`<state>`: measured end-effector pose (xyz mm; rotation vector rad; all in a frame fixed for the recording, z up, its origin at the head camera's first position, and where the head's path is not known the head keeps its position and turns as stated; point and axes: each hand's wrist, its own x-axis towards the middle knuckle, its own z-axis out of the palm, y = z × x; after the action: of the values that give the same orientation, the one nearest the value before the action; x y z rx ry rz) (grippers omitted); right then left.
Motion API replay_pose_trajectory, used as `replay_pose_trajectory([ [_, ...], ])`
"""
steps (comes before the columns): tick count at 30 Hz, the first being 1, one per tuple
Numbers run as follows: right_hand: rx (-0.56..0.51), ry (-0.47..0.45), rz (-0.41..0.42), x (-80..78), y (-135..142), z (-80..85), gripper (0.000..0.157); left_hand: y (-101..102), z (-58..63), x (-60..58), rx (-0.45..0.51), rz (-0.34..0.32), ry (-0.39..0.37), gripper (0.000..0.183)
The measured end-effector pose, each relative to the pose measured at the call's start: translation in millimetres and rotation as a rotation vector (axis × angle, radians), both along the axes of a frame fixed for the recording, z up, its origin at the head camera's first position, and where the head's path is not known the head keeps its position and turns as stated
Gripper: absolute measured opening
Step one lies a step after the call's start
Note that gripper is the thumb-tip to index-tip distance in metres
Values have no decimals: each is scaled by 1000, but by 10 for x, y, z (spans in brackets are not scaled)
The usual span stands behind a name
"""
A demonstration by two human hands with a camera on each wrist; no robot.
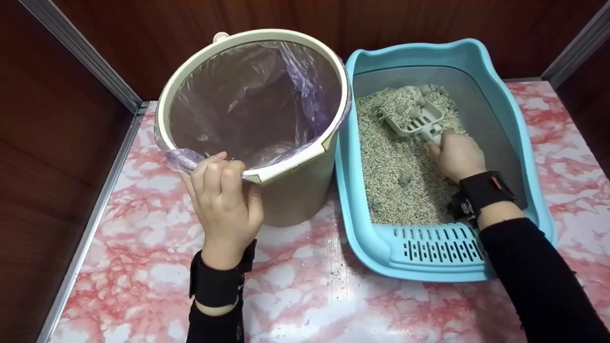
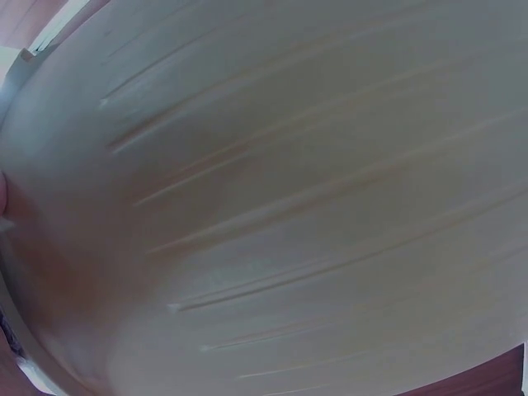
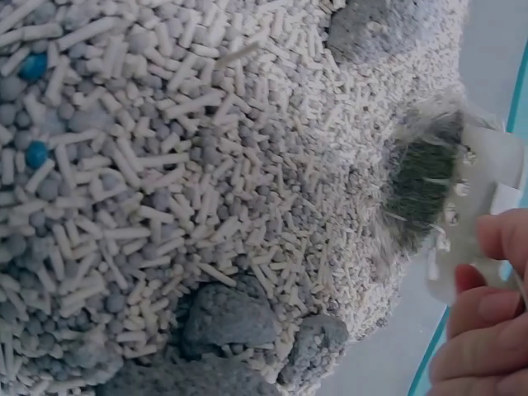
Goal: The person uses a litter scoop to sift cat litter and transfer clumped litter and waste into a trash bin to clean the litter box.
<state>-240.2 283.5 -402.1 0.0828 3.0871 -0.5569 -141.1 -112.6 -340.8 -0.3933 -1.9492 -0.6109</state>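
My right hand (image 1: 458, 156) grips the handle of a pale litter scoop (image 1: 436, 113) over the blue litter box (image 1: 355, 190). Litter and greyish clumps are heaped in the scoop's slotted pan. Around it lies pellet litter (image 1: 386, 157), with one round grey clump (image 1: 405, 178) nearer the front. In the right wrist view, fingers (image 3: 474, 363) hold the scoop (image 3: 487, 165) at the right, and larger grey clumps (image 3: 227, 318) show below. On the left, my left hand (image 1: 221, 205) holds the near rim of a beige trash bin (image 1: 300, 200), fingers over the edge and thumb outside.
A clear purple-tinted bag (image 1: 310, 95) lines the bin, its edge folded over the rim. The box's slotted front ledge (image 1: 441, 245) faces me. Dark wood panels (image 1: 405, 21) stand behind and at both sides. The floor (image 1: 290, 305) has a red-and-white marbled pattern.
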Motion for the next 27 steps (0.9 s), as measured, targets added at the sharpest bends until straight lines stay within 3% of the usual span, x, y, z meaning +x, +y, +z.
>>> replay_pose_trajectory([
  [9, -15, 191, -40, 50, -32, 15, 36, 0, 1, -6, -2, 0, 3, 22],
  [19, -31, 272, -105, 59, -51, 21, 34, 0, -1, 0, 2, 5, -19, 23],
  [27, -47, 284, -143, 63, -43, 42, 32, 0, -6, 6, 1, 7, -18, 23],
])
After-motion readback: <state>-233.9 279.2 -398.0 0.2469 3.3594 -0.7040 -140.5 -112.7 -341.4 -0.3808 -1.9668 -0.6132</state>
